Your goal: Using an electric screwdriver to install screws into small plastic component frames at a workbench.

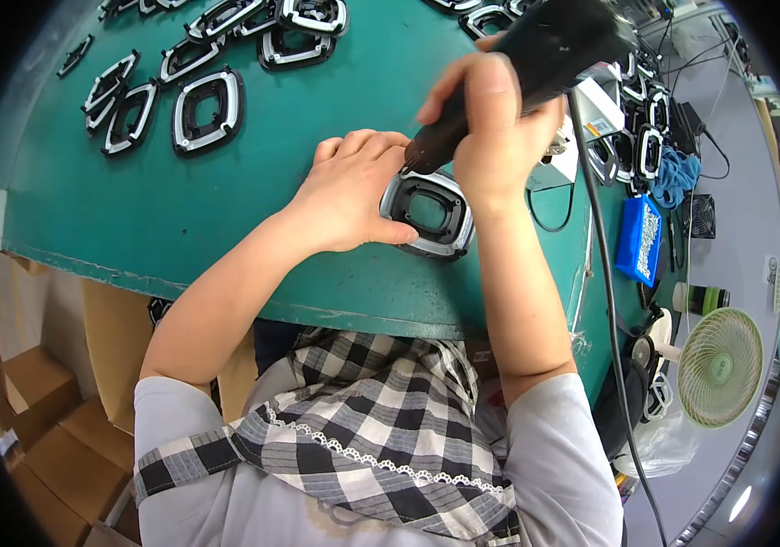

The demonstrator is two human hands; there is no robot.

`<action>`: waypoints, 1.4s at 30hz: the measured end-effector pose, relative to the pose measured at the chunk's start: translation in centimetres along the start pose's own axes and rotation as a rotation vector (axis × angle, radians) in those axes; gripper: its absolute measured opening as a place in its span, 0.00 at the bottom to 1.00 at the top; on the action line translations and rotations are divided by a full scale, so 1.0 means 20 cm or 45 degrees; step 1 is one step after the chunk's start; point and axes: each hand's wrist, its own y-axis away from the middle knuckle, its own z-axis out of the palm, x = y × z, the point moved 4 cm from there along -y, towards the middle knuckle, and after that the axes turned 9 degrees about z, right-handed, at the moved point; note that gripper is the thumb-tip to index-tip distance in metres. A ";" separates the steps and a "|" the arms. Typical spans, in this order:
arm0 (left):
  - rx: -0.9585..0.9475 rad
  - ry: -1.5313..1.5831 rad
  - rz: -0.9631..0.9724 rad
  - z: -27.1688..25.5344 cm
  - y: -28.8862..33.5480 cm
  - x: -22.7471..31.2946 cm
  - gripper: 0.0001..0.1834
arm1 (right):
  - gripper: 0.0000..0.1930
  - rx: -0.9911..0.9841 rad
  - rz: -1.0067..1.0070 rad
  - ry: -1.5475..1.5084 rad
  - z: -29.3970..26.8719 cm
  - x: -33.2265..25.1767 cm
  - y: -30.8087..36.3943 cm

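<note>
A rounded-square black and silver plastic frame (452, 241) lies on the green table in front of me. My left hand (346, 193) steadies it from the left, with the thumb on its near left edge and the fingers curled by its far left corner. Wrapped in the fingers of my right hand (497, 137) is a black electric screwdriver (558, 56), held tilted. Its tip end comes down at the frame's far left corner, beside my left fingers. What lies right under the tip is too small to make out.
Several similar frames (207, 111) lie at the far left. More frames (650, 150) are stacked at the right, near a white boxy device (556, 171) and a blue tray of small parts (640, 239). A black cable (601, 237) runs down beside my right arm. A green fan (720, 366) stands at right.
</note>
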 end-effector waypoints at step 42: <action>0.729 -0.586 -0.056 -0.57 0.21 -0.39 0.22 | 0.21 0.570 0.393 -0.689 -0.49 -0.01 0.17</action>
